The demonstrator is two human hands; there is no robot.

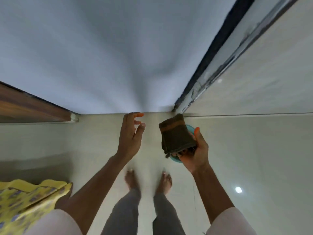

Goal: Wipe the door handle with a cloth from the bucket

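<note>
My right hand (197,150) is shut on a folded dark brown cloth (176,134) with an orange-brown stripe, held above the floor. Under the cloth and hand, slivers of a teal bucket (191,128) show on the floor near the wall's foot. My left hand (131,134) hangs open to the left of the cloth, fingers spread, holding nothing. No door handle is in view.
A pale blue-grey wall (118,56) fills the upper view. A wooden door edge (30,107) sits at the left. A dark frame strip (215,51) runs up at the right. My bare feet (147,182) stand on glossy cream tiles. Yellow patterned fabric (28,199) lies at the lower left.
</note>
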